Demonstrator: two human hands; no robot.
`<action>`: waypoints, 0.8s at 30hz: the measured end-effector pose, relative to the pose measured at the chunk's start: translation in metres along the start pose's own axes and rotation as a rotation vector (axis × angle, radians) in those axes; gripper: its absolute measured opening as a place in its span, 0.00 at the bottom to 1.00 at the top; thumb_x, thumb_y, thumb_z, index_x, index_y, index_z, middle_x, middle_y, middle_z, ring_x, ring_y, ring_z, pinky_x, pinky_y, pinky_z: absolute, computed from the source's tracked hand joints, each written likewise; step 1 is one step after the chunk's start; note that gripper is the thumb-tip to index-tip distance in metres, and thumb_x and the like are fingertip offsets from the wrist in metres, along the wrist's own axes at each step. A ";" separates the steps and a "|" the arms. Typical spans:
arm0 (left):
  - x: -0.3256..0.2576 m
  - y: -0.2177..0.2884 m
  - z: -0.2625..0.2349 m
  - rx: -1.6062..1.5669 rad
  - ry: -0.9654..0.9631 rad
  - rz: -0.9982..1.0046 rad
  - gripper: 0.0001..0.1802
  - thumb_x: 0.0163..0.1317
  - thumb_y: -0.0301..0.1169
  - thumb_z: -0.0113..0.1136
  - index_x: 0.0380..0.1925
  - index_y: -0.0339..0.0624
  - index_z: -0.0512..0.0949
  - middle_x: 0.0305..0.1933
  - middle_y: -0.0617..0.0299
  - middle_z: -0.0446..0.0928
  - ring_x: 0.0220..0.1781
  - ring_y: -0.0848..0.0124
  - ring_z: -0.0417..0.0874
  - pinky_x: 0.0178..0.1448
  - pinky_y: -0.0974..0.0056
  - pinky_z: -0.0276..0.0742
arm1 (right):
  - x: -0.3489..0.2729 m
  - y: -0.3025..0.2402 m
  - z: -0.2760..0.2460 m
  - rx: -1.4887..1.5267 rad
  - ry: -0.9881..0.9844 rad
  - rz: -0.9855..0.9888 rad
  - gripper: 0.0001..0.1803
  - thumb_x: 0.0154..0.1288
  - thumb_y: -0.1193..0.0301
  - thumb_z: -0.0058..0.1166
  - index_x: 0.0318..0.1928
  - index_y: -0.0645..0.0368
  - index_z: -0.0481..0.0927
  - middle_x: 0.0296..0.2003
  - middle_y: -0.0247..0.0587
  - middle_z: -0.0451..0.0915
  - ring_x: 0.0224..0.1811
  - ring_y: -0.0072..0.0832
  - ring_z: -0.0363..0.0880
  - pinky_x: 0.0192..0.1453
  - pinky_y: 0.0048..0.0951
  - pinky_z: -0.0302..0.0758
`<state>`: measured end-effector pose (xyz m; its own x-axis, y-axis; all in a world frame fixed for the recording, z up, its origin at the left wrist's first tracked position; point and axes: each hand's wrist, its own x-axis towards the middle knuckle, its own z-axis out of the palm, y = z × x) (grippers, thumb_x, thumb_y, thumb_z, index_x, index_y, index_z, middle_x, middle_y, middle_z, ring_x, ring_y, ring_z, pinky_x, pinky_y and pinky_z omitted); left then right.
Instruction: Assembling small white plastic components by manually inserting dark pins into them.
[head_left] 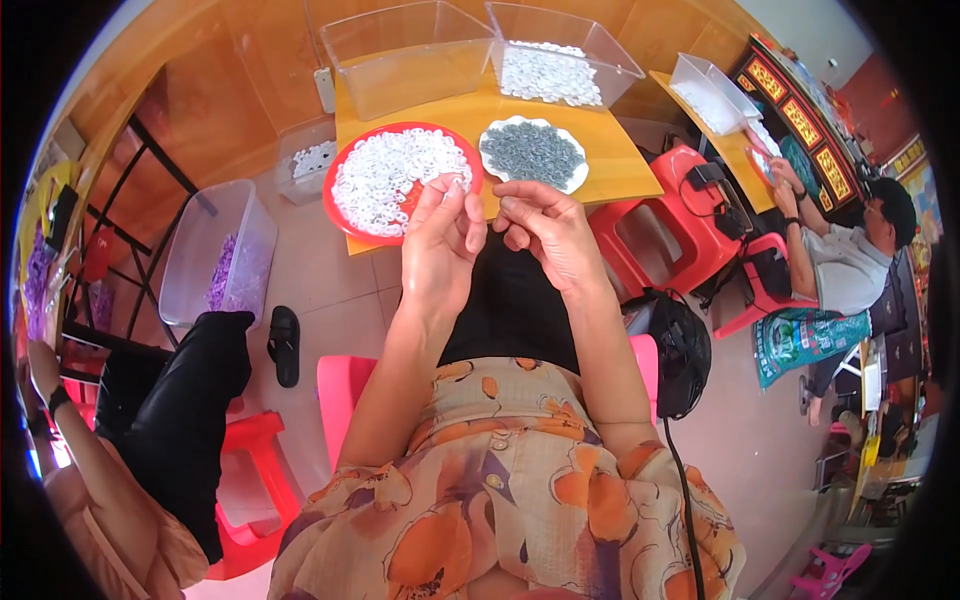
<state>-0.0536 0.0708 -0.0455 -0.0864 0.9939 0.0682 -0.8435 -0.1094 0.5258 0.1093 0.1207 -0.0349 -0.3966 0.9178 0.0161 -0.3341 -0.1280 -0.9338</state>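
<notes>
My left hand (440, 240) is raised at the right edge of a round red tray (341, 213). Its thumb and fingers pinch a small white oval piece (459, 181). Many white pieces (395, 175) of a similar look, some with holes, are spread over the tray. My right hand (550, 235) hovers just in front of a white scalloped plate (484, 146) heaped with small dark grey pieces (533, 152). Thumb and forefinger of that hand are pressed together; whatever lies between them is too small to make out. The two hands are close but apart.
Behind the tray and plate, the wooden table (622, 172) carries a clear plastic bin (405, 70) and another bin (620, 66) with white pieces. A red stool (655, 240) stands at right. People sit on both sides. A bin (180, 250) with purple pieces is at left.
</notes>
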 end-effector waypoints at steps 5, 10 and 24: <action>0.001 -0.013 0.002 -0.055 0.014 -0.038 0.06 0.82 0.34 0.54 0.53 0.48 0.74 0.34 0.67 0.78 0.28 0.78 0.70 0.36 0.72 0.67 | -0.015 -0.019 -0.002 0.079 -0.075 0.022 0.17 0.74 0.76 0.64 0.60 0.67 0.84 0.37 0.40 0.88 0.33 0.21 0.84 0.45 0.25 0.84; 0.000 -0.018 0.009 -0.029 -0.027 -0.005 0.06 0.82 0.33 0.55 0.53 0.49 0.74 0.34 0.68 0.78 0.28 0.80 0.69 0.35 0.73 0.65 | -0.021 -0.028 -0.004 -0.017 -0.119 0.001 0.19 0.74 0.77 0.63 0.63 0.68 0.83 0.42 0.41 0.89 0.42 0.24 0.89 0.57 0.30 0.87; -0.010 -0.033 0.031 0.139 -0.078 0.018 0.06 0.82 0.33 0.54 0.51 0.47 0.74 0.32 0.65 0.79 0.29 0.77 0.73 0.34 0.72 0.67 | -0.016 -0.017 -0.014 0.055 0.003 -0.117 0.16 0.81 0.68 0.59 0.58 0.68 0.86 0.29 0.31 0.82 0.28 0.18 0.76 0.38 0.23 0.77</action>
<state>-0.0089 0.0643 -0.0369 -0.0546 0.9885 0.1412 -0.7600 -0.1329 0.6362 0.1330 0.1132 -0.0244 -0.3496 0.9288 0.1228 -0.4246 -0.0402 -0.9045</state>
